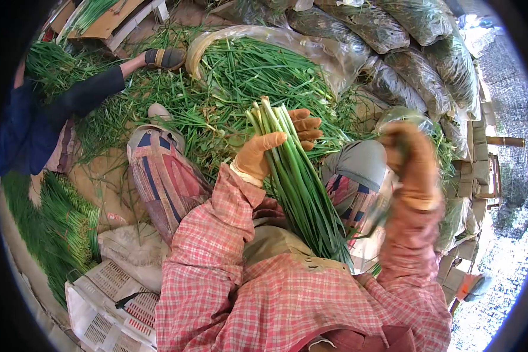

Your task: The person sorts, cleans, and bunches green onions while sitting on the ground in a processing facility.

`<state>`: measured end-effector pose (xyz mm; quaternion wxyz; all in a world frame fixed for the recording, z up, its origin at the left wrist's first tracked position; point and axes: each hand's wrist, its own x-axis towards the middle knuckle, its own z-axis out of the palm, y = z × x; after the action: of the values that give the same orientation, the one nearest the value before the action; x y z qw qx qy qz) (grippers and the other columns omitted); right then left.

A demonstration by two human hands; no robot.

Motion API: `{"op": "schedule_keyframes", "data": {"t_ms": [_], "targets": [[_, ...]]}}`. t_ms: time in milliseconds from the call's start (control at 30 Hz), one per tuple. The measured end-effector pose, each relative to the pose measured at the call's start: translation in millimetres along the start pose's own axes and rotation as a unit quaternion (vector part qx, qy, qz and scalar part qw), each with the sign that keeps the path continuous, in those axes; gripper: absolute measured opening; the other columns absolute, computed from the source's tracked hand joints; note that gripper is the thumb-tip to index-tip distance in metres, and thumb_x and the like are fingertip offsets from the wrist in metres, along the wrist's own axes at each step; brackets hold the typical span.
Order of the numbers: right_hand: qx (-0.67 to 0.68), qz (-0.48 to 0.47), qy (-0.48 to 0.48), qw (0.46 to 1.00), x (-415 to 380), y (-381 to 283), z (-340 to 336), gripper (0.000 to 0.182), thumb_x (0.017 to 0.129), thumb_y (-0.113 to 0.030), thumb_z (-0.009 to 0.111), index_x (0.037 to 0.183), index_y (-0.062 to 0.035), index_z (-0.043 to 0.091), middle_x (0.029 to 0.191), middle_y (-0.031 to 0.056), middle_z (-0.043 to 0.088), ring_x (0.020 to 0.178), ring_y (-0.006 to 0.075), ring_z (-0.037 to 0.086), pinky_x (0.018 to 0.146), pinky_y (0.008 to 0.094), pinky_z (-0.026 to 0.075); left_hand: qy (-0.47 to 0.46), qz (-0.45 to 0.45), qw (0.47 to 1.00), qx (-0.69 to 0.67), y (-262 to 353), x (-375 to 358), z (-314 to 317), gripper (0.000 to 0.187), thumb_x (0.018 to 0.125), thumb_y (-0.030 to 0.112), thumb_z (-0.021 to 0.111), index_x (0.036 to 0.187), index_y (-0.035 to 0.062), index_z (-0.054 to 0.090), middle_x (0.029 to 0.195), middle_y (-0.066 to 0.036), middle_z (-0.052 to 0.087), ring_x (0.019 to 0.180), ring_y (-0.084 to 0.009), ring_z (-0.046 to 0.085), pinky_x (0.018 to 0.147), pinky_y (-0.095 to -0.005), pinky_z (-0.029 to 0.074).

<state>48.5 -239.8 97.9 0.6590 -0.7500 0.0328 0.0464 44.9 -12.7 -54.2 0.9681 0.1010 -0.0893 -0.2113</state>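
Note:
A bundle of long green stalks with pale ends point(299, 176) rests across my left hand point(270, 144), the thumb over the stalks and the gloved fingers showing beyond them. Its white ends point up and away, and the green leaves hang down over my lap. My right hand point(409, 154), also in an orange-brown glove, is raised to the right of the bundle, apart from it. Motion smears its fingers, so what they hold, if anything, cannot be made out. A blurred dark green strand shows below that hand.
An open clear plastic sack of loose greens point(264, 64) lies ahead. Filled plastic bags point(387, 29) are stacked at the back right. Another person's leg point(88, 94) stretches in from the left. Tied green bundles point(73, 226) and a printed sack point(111, 305) lie at the lower left.

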Motion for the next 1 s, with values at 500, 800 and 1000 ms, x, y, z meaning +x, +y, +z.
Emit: {"op": "schedule_keyframes", "data": {"t_ms": [500,800,1000], "targets": [[-0.222,-0.421,-0.586,0.656,166,-6,156,0.043,0.091,-0.028,0.038,0.125,-0.0012,0.039,0.118,0.0149,0.049,0.111,0.0220,0.047,0.093,0.0284,0.036,0.019,-0.041,0.993,0.113,1,0,-3,0.055,0.070,0.023,0.065,0.114,-0.0020,0.045,0.093,-0.013,0.059,0.095,-0.0294,0.056,0.085,-0.0413,0.045],[-0.291,0.208,-0.564,0.744,105,32,147,0.041,0.091,-0.038,0.040,0.113,-0.0071,0.054,0.099,0.0105,0.058,0.100,0.0173,0.051,0.090,0.0324,0.040,0.088,-0.005,0.992,0.095,-14,-1,-14,0.029,0.076,0.023,0.065,0.093,0.0040,0.052,0.073,-0.004,0.049,0.078,-0.0235,0.054,0.085,-0.0449,0.042],[0.048,-0.122,-0.327,0.936,150,31,-32,0.044,0.094,-0.028,0.028,0.121,0.0023,0.043,0.121,0.0168,0.047,0.116,0.0238,0.043,0.100,0.0366,0.030,0.105,0.242,0.965,-0.010,109,-43,-126,0.023,0.085,0.028,0.054,0.082,0.0054,0.051,0.084,-0.011,0.061,0.087,-0.0275,0.056,0.079,-0.0428,0.046]]}}
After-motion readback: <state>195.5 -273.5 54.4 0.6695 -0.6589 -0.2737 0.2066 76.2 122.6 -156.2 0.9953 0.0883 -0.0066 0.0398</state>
